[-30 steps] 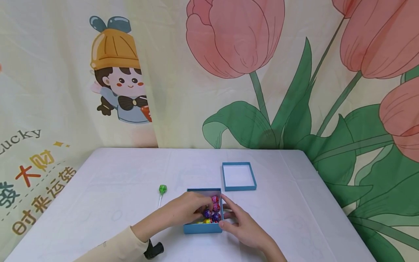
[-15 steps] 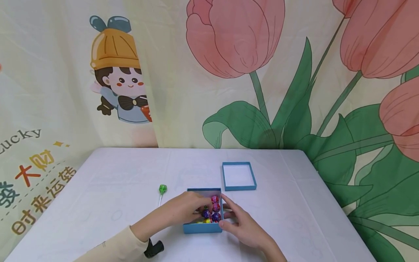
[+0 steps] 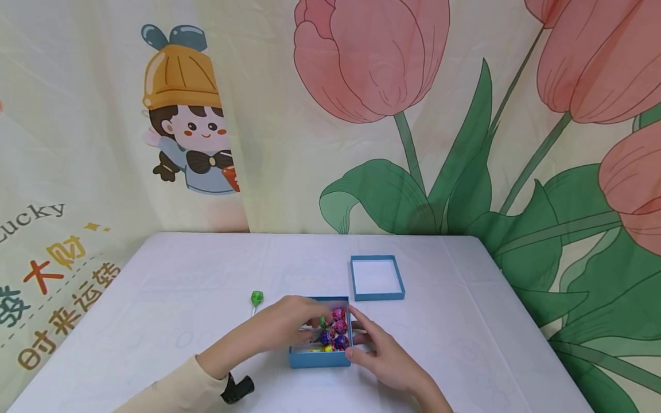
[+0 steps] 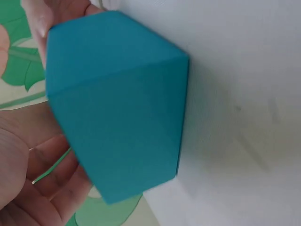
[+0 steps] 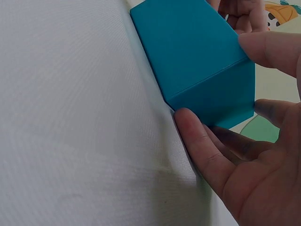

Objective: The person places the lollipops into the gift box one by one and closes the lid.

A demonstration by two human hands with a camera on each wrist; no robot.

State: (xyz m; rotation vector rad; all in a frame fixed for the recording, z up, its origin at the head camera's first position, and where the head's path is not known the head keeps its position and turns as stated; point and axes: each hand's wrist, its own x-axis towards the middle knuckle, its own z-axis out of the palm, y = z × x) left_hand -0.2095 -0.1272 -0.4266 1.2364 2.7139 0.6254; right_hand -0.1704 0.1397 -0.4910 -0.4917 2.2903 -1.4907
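Observation:
A blue box (image 3: 320, 360) stands on the table with several wrapped lollipops (image 3: 340, 327) inside, pink, purple and yellow. My left hand (image 3: 289, 321) reaches over its left side. The fingers pinch a green lollipop (image 3: 323, 322) just above the others. A thin green stick (image 4: 51, 166) shows between those fingers in the left wrist view. My right hand (image 3: 384, 351) rests on the box's right side, thumb at the near corner and fingers along the wall. In the right wrist view its fingertips touch the blue side low down, close to the table.
The box's lid (image 3: 378, 297) lies behind and to the right, inner side up. Left of the box lies another green lollipop (image 3: 256, 298), its stick partly hidden by my left arm. A patterned curtain (image 3: 279, 143) hangs behind the white table (image 3: 439, 275).
My left hand has drawn slightly back to the left and up inside the box, and a green lollipop now shows at its fingertips. The right hand and box stay put.

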